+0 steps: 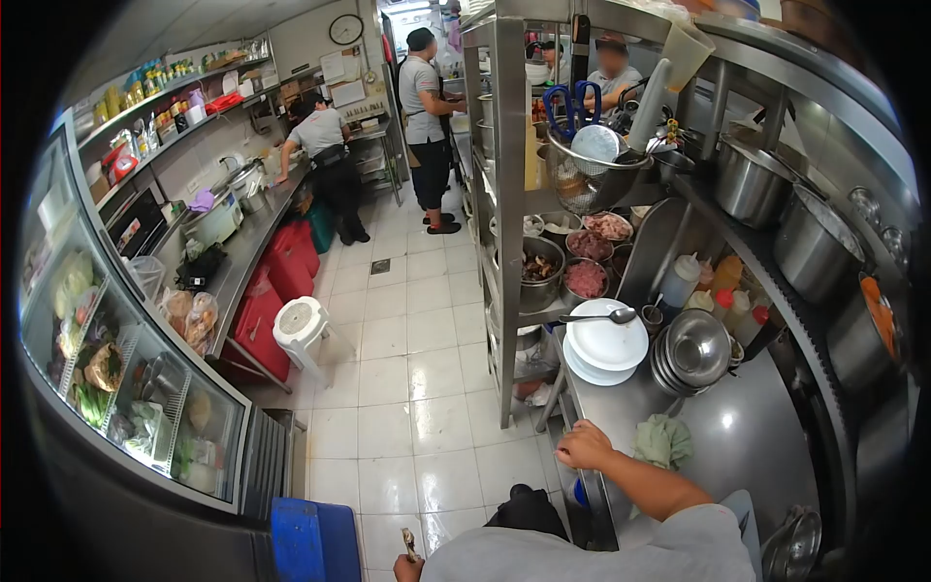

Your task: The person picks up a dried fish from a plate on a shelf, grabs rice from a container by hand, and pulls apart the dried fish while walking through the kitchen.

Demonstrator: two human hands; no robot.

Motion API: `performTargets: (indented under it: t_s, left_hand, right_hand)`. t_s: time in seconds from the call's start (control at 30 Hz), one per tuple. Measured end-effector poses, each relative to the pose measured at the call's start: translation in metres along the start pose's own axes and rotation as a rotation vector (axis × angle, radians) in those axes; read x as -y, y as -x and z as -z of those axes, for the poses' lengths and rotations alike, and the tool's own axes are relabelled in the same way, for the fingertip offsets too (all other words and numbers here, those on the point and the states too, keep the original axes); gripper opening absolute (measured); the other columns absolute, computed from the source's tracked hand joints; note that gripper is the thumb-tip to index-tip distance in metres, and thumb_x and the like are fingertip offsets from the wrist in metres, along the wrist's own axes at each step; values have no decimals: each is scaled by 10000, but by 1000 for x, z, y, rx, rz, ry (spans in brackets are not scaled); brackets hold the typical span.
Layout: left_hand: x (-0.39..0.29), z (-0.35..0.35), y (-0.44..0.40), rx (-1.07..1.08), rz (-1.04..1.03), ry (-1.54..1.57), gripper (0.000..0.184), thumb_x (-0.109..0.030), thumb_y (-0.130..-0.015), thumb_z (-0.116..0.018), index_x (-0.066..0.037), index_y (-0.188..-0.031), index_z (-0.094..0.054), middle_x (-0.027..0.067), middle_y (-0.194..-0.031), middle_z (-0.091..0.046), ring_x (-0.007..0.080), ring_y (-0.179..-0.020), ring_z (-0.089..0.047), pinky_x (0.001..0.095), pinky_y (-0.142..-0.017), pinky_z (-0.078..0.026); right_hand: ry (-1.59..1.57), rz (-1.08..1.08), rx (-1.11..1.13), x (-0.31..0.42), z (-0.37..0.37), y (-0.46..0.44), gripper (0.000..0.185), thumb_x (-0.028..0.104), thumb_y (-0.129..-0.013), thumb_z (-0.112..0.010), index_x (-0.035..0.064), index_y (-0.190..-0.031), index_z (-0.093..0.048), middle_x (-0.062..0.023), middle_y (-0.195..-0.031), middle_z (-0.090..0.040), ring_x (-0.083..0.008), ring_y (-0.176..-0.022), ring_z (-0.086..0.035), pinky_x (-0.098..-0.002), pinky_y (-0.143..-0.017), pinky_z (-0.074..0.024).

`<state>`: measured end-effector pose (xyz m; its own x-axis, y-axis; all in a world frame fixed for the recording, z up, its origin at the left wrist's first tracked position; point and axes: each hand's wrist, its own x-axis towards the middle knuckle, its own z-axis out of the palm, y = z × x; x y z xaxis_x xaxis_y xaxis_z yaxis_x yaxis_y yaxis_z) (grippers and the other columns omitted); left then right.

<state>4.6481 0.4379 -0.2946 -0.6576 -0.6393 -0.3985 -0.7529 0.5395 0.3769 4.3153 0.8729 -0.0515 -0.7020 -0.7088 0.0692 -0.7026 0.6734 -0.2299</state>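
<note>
At the bottom edge, my left hand (408, 568) is closed around a slim pale-brown thing (408, 543) that points up; its kind is too small to make out. My right hand (584, 448) hangs over the near edge of a steel counter (766, 436), fingers curled in, with nothing showing in them. Nearest to it on the counter lies a crumpled pale green cloth (663, 441). Beyond that are stacked white plates (603, 341) with a spoon (611, 316) on top, and nested steel bowls (696, 347).
A steel shelf rack (504, 223) stands ahead, beside tubs of raw meat (586, 278) and squeeze bottles (681, 279). Large pots (753, 182) line the right shelf. Left are a glass-door fridge (145, 407), blue bin (315, 538) and white stool (303, 325). Co-workers (427, 121) stand farther off.
</note>
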Motion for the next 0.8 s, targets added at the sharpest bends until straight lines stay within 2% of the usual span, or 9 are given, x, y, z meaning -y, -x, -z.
performTargets:
  t_s: [0.1, 0.2, 0.3, 0.37, 0.4, 0.43, 0.5, 0.67, 0.8]
  left_hand:
    - [-14, 2, 3, -34, -57, 85, 395, -371, -659, -727, -32, -822, -608, 151, -755, -642, 320, -758, -626, 402, -697, -486]
    - [-24, 4, 9, -34, -58, 109, 410, -378, -649, -736, -29, -825, -612, 149, -757, -643, 320, -751, -627, 402, -691, -488]
    - [-3, -11, -1, -65, -55, 58, 413, -387, -641, -743, -34, -810, -612, 144, -740, -641, 322, -729, -625, 409, -676, -487]
    - [11, -21, -4, -93, -156, 15, 409, -385, -630, -755, -37, -784, -605, 132, -712, -635, 316, -694, -622, 411, -645, -488]
    - [-10, -4, 44, -53, -166, 86, 335, -328, -780, -584, 6, -765, -561, 227, -742, -582, 386, -704, -562, 460, -619, -437]
    - [-1, -43, 26, -208, -287, -103, 330, -323, -785, -577, 6, -765, -561, 227, -742, -583, 386, -704, -564, 459, -619, -438]
    - [7, -80, 25, -611, -421, -532, 321, -314, -795, -564, 5, -764, -561, 228, -741, -586, 387, -703, -567, 458, -619, -439]
    - [37, -110, 15, -616, -471, -542, 318, -306, -805, -552, 7, -749, -557, 228, -711, -582, 393, -684, -565, 462, -618, -439]
    - [31, -111, 15, -604, -468, -557, 324, -308, -809, -554, 9, -743, -555, 232, -711, -583, 403, -684, -564, 469, -618, -440]
  right_hand:
    - [31, 12, -17, -1, -4, 1, 247, 312, -767, -544, 111, -705, -675, -74, -732, -650, -233, -793, -590, -364, -884, -377]
    - [67, 39, -54, -1, -6, 0, 232, 299, -764, -547, 113, -699, -670, -44, -698, -640, -201, -729, -583, -351, -861, -379]
    - [75, 28, -76, -1, -7, -1, 226, 293, -763, -549, 113, -694, -669, -42, -696, -639, -202, -726, -582, -352, -856, -382]
    - [91, 42, -56, 0, -5, -1, 211, 280, -754, -555, 114, -689, -669, -40, -697, -639, -202, -720, -581, -352, -850, -386]
    - [94, 48, -53, 1, -5, -1, 211, 280, -754, -555, 114, -689, -669, -40, -697, -639, -202, -720, -581, -352, -850, -386]
    - [91, 41, -52, 1, -5, -1, 205, 274, -748, -558, 113, -686, -668, -40, -695, -639, -202, -714, -582, -351, -849, -388]
    - [89, 35, -55, 1, -4, -2, 199, 269, -742, -562, 112, -682, -668, -39, -694, -639, -201, -708, -583, -351, -848, -389]
    - [85, 48, -102, 3, -4, -2, 182, 237, -726, -555, 113, -626, -643, -51, -656, -627, -199, -696, -591, -340, -839, -396]
    - [92, 35, -70, 5, 0, -3, 178, 251, -720, -569, 117, -649, -663, -41, -665, -633, -198, -684, -587, -343, -846, -394]
